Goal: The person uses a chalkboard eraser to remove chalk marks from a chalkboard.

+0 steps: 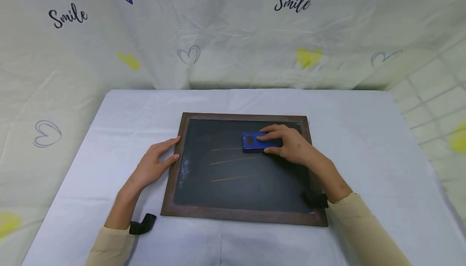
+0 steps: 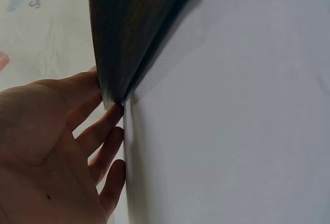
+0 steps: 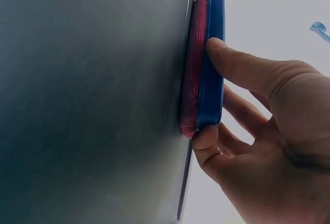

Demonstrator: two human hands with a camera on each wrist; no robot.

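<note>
A small chalkboard (image 1: 233,193) in a brown wooden frame lies on the table, with three thin yellowish chalk lines across its middle. My right hand (image 1: 291,146) grips a blue chalkboard eraser (image 1: 251,141), thumb on the near side and fingers over the far side. In the right wrist view, the red felt underside of the eraser (image 3: 195,69) faces the dark board, right at its surface. On the left, my left hand (image 1: 151,165) rests its index finger and thumb tips on the frame's left edge. The left wrist view shows these fingers (image 2: 111,131) fairly straight beside the board's corner.
A white cloth (image 1: 109,136) covers the table around the board. Behind it hangs a pale curtain (image 1: 247,27) printed with hearts and the word Smile. Black straps stick out near both beige sleeves (image 1: 113,243). A whitish chalk smudge marks the board's left side.
</note>
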